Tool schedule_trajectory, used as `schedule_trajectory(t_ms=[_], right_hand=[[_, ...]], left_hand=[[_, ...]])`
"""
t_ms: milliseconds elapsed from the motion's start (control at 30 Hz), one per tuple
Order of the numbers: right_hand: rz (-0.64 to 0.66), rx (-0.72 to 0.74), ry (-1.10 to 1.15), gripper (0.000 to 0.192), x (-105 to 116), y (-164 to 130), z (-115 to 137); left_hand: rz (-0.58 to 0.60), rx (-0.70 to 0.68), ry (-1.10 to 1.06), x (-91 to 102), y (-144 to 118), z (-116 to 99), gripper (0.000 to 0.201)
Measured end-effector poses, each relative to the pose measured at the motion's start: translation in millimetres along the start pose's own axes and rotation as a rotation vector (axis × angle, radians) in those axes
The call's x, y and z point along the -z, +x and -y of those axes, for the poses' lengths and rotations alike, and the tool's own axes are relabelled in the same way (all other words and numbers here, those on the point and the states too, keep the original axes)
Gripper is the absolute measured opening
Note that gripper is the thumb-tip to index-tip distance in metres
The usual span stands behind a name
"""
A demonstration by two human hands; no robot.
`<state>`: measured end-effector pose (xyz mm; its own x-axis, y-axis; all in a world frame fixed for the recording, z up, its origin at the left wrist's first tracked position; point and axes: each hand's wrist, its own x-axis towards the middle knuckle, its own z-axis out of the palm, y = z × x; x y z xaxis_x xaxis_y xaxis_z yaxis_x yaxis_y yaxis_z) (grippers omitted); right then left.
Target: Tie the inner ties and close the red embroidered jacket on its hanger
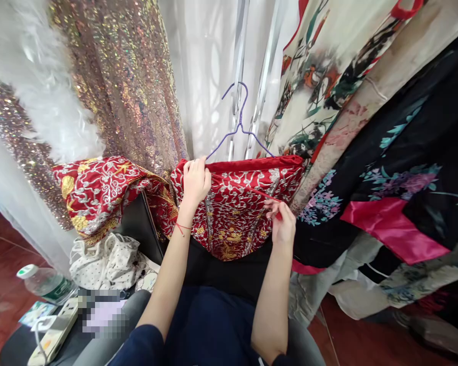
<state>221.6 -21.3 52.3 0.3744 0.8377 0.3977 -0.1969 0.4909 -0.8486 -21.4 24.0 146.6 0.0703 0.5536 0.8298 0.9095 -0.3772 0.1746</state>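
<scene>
Red embroidered cloth [236,208] hung folded over a purple wire hanger [239,129], its long axis running level from left to right, its top fold uppermost and its lower edge sagging toward the lap. A second stretch of the same fabric trailed off leftward over a dark chair back [141,229]. The left hand [195,180] was closed on the top fold near the hanger's left shoulder, thumb hidden behind the cloth. The right hand [280,221] pinched what looked like a thin red strap [265,195]; its fingertips were partly covered. The hanger's bar lay wholly concealed beneath the fold.
</scene>
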Motion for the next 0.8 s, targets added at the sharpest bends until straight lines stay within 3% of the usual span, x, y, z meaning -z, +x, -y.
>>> schedule_trajectory(t_ms=[100,300,500,700,800], right_hand=[[-0.161,0.038,-0.001,0.042,-5.2,3.7,-13.1],[-0.175,0.064,-0.027,0.032,-44.3,-11.9,-12.6],[0.200,0.168,-0.226,0.028,-76.4,-11.6,1.7],[0.414,0.196,-0.247,0.026,-124.9,-5.4,14.7],[0.399,0.196,-0.242,0.030,-148.6,-1.8,21.6]], left_hand=[[0.037,-0.004,0.018,0.2,-2.3,-1.4,0.049],[0.083,-0.039,0.014,9.2,-2.7,3.5,0.064],[0.101,-0.054,-0.048,15.5,-3.7,7.0,0.059],[0.066,-0.016,-0.111,16.8,-0.5,7.3,0.043],[0.084,0.000,-0.115,20.4,1.6,7.3,0.041]])
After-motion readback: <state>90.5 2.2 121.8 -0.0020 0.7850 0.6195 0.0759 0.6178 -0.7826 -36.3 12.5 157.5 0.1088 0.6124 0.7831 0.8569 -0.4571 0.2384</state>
